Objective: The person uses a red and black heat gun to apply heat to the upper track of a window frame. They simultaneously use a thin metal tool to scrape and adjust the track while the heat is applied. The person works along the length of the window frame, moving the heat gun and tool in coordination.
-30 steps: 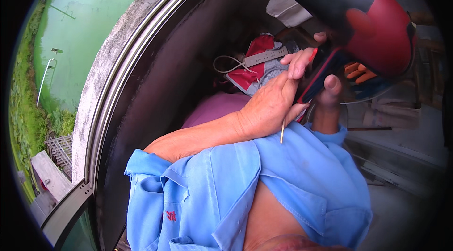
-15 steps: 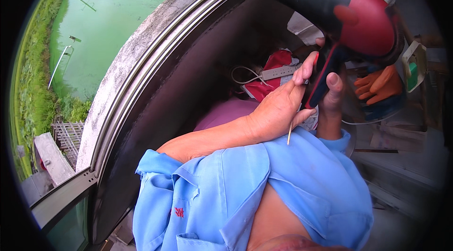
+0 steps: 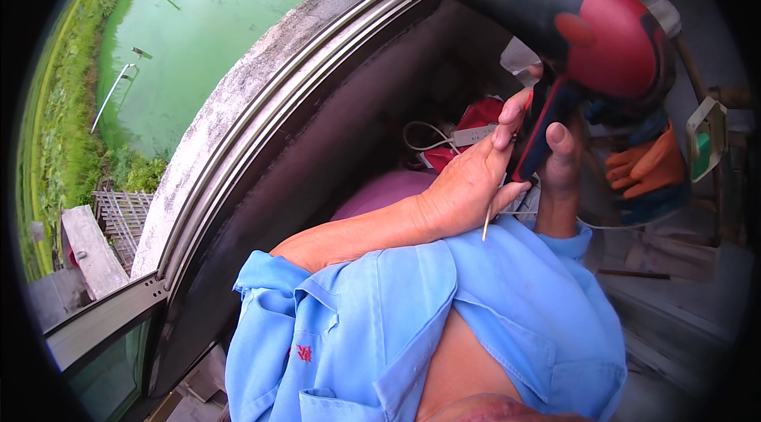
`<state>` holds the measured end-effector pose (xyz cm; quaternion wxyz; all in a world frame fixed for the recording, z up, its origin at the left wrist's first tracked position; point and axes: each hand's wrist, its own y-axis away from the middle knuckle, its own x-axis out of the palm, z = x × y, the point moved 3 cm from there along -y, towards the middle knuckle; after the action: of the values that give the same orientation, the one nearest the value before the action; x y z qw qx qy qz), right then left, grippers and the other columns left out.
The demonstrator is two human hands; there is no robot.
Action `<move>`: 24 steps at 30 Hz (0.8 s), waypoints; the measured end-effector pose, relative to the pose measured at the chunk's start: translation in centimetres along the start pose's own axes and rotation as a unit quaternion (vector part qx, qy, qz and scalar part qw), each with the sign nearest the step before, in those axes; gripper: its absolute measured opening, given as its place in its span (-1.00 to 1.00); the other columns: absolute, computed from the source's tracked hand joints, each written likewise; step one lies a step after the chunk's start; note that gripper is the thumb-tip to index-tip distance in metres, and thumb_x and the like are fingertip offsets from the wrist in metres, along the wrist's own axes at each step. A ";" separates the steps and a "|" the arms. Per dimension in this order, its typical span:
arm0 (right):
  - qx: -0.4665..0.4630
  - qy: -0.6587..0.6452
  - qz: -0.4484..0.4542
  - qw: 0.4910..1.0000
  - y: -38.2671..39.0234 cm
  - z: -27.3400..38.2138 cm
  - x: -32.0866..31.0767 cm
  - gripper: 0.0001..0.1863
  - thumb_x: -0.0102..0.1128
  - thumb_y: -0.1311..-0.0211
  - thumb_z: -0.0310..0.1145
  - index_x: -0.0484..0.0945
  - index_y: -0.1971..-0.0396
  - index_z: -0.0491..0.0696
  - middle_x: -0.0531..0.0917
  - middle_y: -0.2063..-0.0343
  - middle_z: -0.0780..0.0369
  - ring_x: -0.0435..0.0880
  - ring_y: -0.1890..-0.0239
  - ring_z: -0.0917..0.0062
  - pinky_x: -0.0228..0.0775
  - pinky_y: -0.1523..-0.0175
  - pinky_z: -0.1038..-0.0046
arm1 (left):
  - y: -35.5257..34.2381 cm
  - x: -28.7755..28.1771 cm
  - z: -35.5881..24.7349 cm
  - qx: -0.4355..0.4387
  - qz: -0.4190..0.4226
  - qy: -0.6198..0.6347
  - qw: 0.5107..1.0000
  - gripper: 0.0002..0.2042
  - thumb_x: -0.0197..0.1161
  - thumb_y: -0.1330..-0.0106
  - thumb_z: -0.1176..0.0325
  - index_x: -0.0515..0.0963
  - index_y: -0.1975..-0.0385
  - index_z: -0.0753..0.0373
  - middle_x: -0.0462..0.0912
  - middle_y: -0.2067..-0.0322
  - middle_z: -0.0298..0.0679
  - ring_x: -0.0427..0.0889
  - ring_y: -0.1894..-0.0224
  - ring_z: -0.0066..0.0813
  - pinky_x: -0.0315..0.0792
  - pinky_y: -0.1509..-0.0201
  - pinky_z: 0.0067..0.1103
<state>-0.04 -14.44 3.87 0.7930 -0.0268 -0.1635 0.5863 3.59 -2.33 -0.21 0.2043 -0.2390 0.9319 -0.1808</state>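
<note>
Black-and-red plastic hair dryer [image 3: 547, 22], barrel tapering, held raised before the chest. Right hand [image 3: 563, 172] curled round its handle; left hand [image 3: 472, 188], fingers part-bent, against it; grip on the thin pale stick [image 3: 486, 229] beneath cannot be told. Around: orange glove [image 3: 650, 166], ribbed metal window track [image 3: 263, 125], rough grey concrete sill [image 3: 226, 105], green water [image 3: 230, 10].

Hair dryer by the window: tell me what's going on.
A person in a blue shirt has both hands on a black and red hair dryer. The right hand grips the handle; the left hand presses against its other side. The nozzle points toward the picture's upper left. A thin stick pokes out below the left hand.
</note>
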 end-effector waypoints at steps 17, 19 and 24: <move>-0.044 0.054 -0.057 0.996 0.7 -0.3 -0.8 -0.26 0.12 -0.19 -0.04 0.12 -0.14 -0.31 0.51 0.20 -0.02 0.66 0.48 0.44 0.49 -0.02 0.22 | -0.1 0.4 0.7 -0.018 0.052 0.010 0.998 -0.47 0.32 -0.14 0.38 0.25 -0.08 0.35 0.40 0.12 0.07 0.46 0.10 0.06 0.43 0.06 -0.31; -0.044 0.062 -0.067 0.995 0.8 -0.2 -0.7 -0.26 0.11 -0.20 -0.03 0.11 -0.14 -0.32 0.51 0.21 -0.02 0.65 0.49 0.44 0.52 0.03 0.25 | -0.2 0.2 0.7 -0.021 0.064 0.013 0.998 -0.48 0.31 -0.14 0.37 0.26 -0.07 0.35 0.40 0.11 0.07 0.46 0.09 0.06 0.43 0.05 -0.30; -0.019 0.085 -0.076 0.993 0.7 -0.2 -0.6 -0.24 0.06 -0.22 -0.02 0.06 -0.15 -0.31 0.50 0.22 -0.01 0.63 0.54 0.46 0.52 0.06 0.26 | -0.3 -0.2 0.6 -0.011 0.054 0.021 0.998 -0.56 0.30 -0.15 0.27 0.34 0.10 0.43 0.44 0.21 0.09 0.51 0.17 0.03 0.46 0.13 -0.30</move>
<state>-0.80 -14.78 3.39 0.8456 -0.0786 -0.1081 0.5168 4.10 -2.65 -0.53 0.1912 -0.1864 0.9495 -0.1646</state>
